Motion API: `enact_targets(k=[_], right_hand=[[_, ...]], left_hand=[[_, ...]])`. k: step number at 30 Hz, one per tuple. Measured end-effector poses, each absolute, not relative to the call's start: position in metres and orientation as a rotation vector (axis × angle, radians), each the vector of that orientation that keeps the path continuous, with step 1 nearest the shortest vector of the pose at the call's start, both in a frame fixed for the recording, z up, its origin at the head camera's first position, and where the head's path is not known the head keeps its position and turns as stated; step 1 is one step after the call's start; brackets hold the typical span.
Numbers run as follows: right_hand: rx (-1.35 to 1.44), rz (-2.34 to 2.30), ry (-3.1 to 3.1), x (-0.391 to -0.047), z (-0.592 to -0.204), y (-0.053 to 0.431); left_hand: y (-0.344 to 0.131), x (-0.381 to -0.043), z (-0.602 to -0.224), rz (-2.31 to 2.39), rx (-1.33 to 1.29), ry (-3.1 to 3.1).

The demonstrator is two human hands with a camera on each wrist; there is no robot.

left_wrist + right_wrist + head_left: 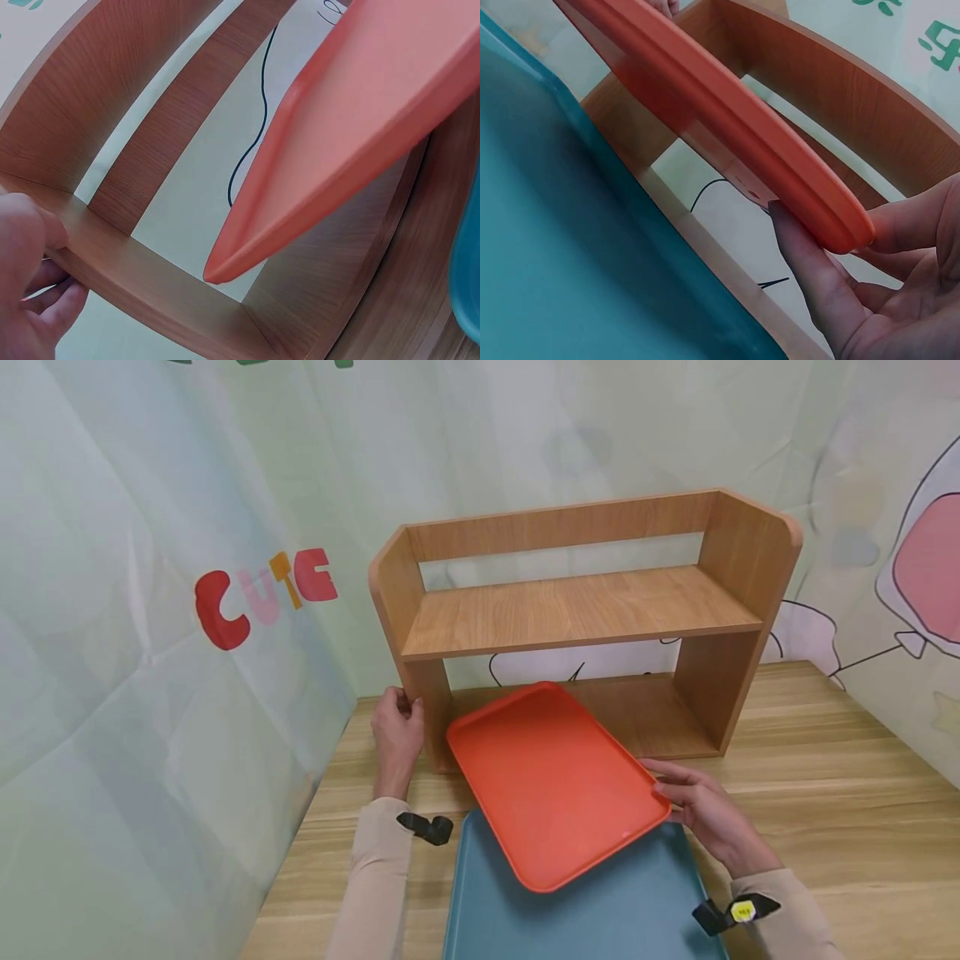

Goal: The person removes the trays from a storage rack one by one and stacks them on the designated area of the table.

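Observation:
An orange tray (pixel 562 785) hangs tilted in front of the lower compartment of a wooden shelf (pixel 585 610). My right hand (pixel 708 814) pinches its right edge near a corner; in the right wrist view the thumb and fingers (pixel 810 277) lie on opposite faces of the tray's rim. On the table below, partly covered by the orange one, lies a blue tray (pixel 585 910). My left hand (pixel 397 735) is at the shelf's left side panel; in the left wrist view its curled fingers (pixel 60 307) and thumb grip the panel's edge.
The shelf has an upper board (pixel 585 606) and a lower board (pixel 645 718) between two side panels. It stands on a wood-grain table (pixel 825 777). A printed cloth (pixel 187 735) hangs behind and to the left.

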State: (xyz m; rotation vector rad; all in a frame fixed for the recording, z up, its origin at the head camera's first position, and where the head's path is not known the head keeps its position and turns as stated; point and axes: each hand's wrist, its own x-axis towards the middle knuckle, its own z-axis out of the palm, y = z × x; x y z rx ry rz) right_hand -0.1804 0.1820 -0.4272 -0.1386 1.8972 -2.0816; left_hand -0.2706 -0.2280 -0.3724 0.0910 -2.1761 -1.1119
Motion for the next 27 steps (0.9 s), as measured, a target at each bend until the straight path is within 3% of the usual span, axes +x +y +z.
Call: enact_targets(k=[27], right_hand=[[-0.135,-2.105,1.830,-0.1809,-0.4370,0.1876]], left_hand=[[-0.2273,-0.2681,-0.3702,-1.153,0.122,-2.223]])
